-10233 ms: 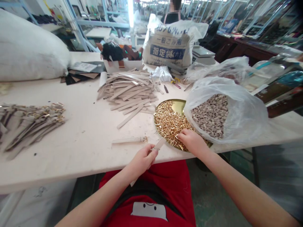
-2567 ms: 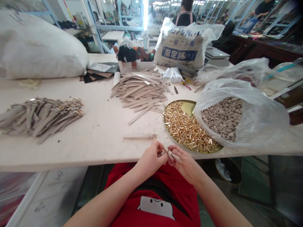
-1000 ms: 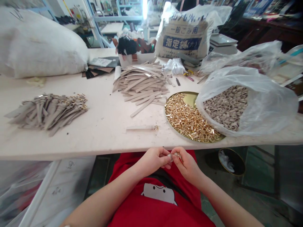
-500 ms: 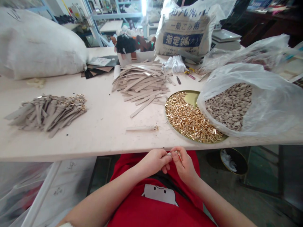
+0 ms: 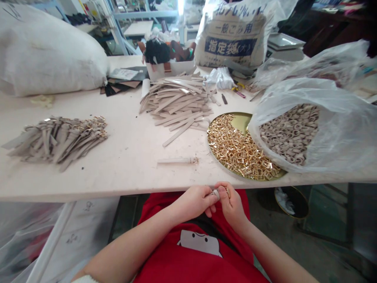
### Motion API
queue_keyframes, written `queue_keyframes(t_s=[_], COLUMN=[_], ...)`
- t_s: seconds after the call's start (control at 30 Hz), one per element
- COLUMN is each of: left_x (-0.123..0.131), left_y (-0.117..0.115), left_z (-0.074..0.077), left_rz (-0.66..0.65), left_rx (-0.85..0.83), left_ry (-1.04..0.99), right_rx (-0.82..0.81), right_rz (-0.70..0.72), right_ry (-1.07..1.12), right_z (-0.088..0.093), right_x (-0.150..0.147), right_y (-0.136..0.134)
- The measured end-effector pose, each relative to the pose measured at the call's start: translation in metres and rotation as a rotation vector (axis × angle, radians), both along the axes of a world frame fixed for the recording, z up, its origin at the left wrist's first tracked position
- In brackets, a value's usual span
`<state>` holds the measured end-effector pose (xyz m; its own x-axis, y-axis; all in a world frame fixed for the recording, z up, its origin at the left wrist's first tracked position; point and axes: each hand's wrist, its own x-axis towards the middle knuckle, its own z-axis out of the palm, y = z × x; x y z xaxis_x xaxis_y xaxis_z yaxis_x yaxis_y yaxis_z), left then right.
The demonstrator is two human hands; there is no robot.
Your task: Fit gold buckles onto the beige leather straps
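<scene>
At the table's front edge, my left hand point(image 5: 198, 202) is closed with its fingers pinching a small grey strap point(image 5: 216, 193). Right beside it, my right hand point(image 5: 232, 205) grips the same strap, and a bit of gold buckle point(image 5: 227, 192) shows among its fingers. Most of the strap is hidden by my hands. Just beyond them lies one finished-looking grey strap with a gold buckle point(image 5: 178, 160). To the right, a round gold tray point(image 5: 242, 121) carries many small gold buckles point(image 5: 235, 149). A clear plastic bag point(image 5: 338, 129) of grey loops point(image 5: 290, 133) overlaps that tray.
A pile of plain grey straps point(image 5: 179, 100) lies mid-table. Buckled straps point(image 5: 61, 141) are heaped at the left. Behind stand a big white sack point(image 5: 50, 55), a box point(image 5: 171, 70) and a printed bag point(image 5: 231, 39). A bin point(image 5: 291, 202) is below the table at right.
My hands have shifted slightly right with the strap. More of a grey band now shows between my fingers, and less of the buckle. The view has moved a little.
</scene>
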<state>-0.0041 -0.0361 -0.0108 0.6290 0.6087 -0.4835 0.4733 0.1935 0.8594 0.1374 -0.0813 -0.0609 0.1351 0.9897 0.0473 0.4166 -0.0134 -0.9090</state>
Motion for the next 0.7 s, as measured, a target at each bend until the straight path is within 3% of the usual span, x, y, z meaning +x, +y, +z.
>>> queue_keyframes(t_s=[0.17,0.3,0.47,0.57,0.7], left_x=[-0.010,-0.011,-0.003,-0.013,-0.031], left_y=[0.004,-0.001,-0.005,0.001,0.010], left_z=[0.005,0.003,0.006,0.015,0.022], left_rz=[-0.109,-0.077,-0.072,-0.128,-0.162], left_rx=[0.030,0.043,0.092,0.123,0.255], left_ry=[0.045,0.032,0.023,0.061,0.093], right_rx=[0.002,0.037,0.048,0.047,0.316], right_rz=[0.000,0.085,0.092,0.207,0.501], right_ry=[0.056,0.021,0.030,0.009,-0.324], right_z=[0.005,0.007,0.006,0.013,0.032], right_x=[-0.002,-0.002,0.001,0.008,0.013], right_y=[-0.003,-0.006,-0.005,0.001,0.015])
